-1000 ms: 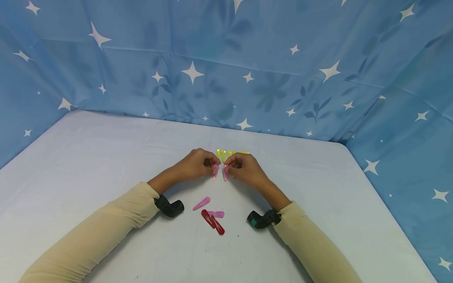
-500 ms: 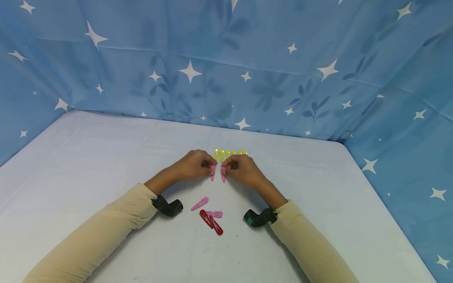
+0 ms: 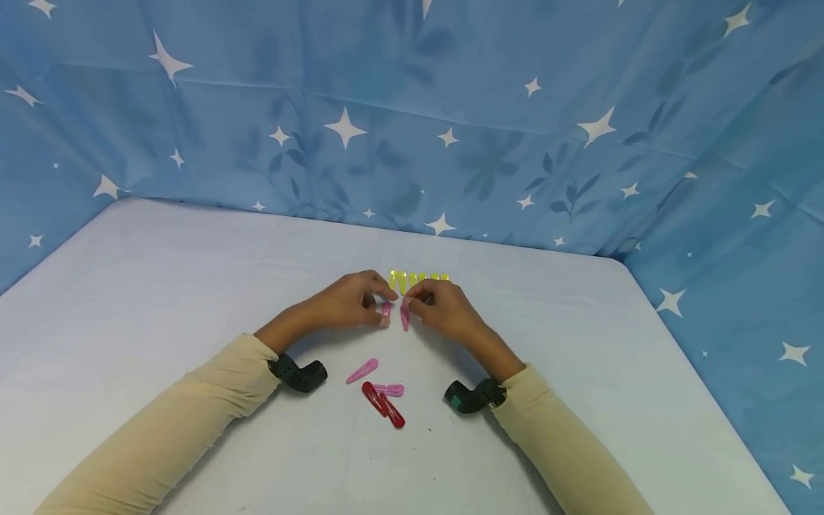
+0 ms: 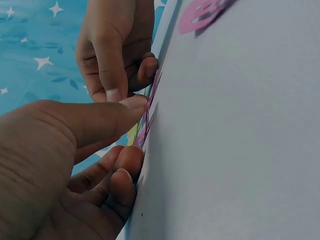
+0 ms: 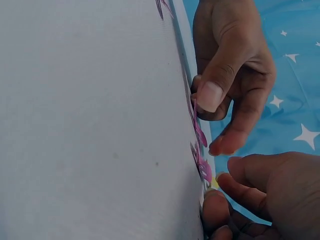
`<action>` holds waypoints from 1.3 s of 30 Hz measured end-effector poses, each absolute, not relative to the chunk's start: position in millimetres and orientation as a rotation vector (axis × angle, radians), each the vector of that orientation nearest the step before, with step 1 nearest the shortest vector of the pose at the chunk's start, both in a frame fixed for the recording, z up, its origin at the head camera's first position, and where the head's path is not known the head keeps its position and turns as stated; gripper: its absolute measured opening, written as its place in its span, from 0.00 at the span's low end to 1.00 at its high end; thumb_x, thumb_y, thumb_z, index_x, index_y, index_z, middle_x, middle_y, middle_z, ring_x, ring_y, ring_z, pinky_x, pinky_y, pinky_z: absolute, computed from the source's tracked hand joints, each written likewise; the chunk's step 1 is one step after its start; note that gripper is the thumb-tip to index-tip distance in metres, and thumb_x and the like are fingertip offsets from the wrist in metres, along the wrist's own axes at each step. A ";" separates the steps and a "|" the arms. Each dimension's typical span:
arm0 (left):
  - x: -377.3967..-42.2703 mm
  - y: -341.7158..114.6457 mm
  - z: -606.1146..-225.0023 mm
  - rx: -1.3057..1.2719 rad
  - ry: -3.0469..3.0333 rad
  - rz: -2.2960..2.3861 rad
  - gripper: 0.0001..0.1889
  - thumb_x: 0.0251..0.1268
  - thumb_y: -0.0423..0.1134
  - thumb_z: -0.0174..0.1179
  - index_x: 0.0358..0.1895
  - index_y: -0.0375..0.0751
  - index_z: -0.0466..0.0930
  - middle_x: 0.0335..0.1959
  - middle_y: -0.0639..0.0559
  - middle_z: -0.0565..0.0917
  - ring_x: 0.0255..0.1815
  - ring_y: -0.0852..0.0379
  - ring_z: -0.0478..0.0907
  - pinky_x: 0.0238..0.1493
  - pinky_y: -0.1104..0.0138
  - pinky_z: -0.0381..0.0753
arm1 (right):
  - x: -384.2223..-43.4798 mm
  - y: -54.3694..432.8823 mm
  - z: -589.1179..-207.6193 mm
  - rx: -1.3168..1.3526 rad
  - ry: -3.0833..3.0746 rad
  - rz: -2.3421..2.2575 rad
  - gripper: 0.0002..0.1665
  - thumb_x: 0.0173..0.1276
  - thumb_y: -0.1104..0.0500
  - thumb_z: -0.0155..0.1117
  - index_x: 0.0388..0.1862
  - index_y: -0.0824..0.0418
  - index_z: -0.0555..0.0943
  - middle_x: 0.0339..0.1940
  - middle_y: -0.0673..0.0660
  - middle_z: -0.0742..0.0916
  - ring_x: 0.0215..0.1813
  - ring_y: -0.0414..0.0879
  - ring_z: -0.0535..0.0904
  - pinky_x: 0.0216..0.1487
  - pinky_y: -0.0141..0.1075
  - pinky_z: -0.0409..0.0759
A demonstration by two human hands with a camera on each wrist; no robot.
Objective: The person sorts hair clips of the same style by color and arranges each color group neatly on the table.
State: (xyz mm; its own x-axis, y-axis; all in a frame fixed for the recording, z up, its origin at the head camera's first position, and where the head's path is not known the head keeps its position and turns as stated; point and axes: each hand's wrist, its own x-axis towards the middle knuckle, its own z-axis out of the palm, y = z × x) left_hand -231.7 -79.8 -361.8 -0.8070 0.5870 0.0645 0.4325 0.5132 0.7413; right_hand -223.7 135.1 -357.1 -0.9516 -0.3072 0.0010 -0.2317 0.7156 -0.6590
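Observation:
My left hand point(image 3: 347, 300) has thumb and index spread around a pink snap hair clip point(image 3: 386, 310) on the white table, the thumb at its lower end. Beside it lies a second pink hair clip point(image 3: 405, 318). My right hand point(image 3: 444, 307) is bent over that clip's upper end. In the right wrist view its thumb point(image 5: 240, 167) stands off the clip, while a fingertip is right at the end of it. Just beyond the hands is a row of several yellow hair clips point(image 3: 413, 279), partly hidden by the right fingers.
Nearer the body lie two loose pink clips, one slanted point(image 3: 363, 370) and one sideways point(image 3: 394, 390), the latter overlapped by two red clips point(image 3: 375, 399). A blue star-patterned curtain point(image 3: 386, 164) stands behind the white table point(image 3: 193, 286). Black cameras point(image 3: 302, 375) sit on both wrists.
My left thumb and index have parted from their pinch, leaving the pink clip between them. The right thumb has shifted slightly up along its clip. The loose clips stay put.

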 end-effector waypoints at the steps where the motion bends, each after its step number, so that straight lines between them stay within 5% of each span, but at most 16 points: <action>1: -231.9 -79.7 -362.2 0.857 2.551 1.172 0.21 0.55 0.33 0.70 0.55 0.37 0.84 0.52 0.45 0.79 0.32 0.60 0.76 0.41 0.67 0.77 | -223.2 135.6 -357.2 -0.430 2.802 -1.061 0.11 0.70 0.57 0.63 0.45 0.60 0.85 0.38 0.54 0.86 0.37 0.44 0.78 0.36 0.32 0.77; 8: -232.4 -78.0 -366.1 0.787 2.525 1.135 0.27 0.53 0.37 0.73 0.60 0.35 0.81 0.50 0.45 0.78 0.32 0.61 0.76 0.39 0.67 0.76 | -219.5 140.0 -356.5 -0.392 2.732 -1.114 0.12 0.71 0.55 0.61 0.47 0.59 0.84 0.40 0.55 0.86 0.31 0.42 0.79 0.33 0.32 0.78; 33: -232.3 -80.2 -365.8 0.825 2.563 1.108 0.25 0.53 0.38 0.73 0.57 0.35 0.83 0.44 0.47 0.79 0.30 0.61 0.75 0.37 0.67 0.75 | -219.1 139.3 -357.2 -0.434 2.715 -1.170 0.12 0.71 0.56 0.60 0.46 0.61 0.84 0.36 0.55 0.86 0.29 0.42 0.78 0.30 0.33 0.76; 39: -231.6 -81.1 -363.5 0.845 2.550 1.103 0.25 0.53 0.38 0.73 0.57 0.36 0.82 0.48 0.46 0.78 0.31 0.60 0.74 0.38 0.66 0.75 | -219.6 139.2 -355.8 -0.455 2.712 -1.175 0.12 0.72 0.56 0.60 0.46 0.62 0.84 0.37 0.55 0.86 0.28 0.42 0.78 0.31 0.33 0.77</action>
State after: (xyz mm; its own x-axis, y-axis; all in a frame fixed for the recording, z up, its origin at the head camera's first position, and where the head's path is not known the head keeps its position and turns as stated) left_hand -231.6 -81.1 -363.5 -0.8048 0.5934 0.0111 0.4143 0.5484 0.7264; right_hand -219.6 139.2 -355.8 -0.9425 -0.3337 -0.0173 -0.2156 0.6470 -0.7314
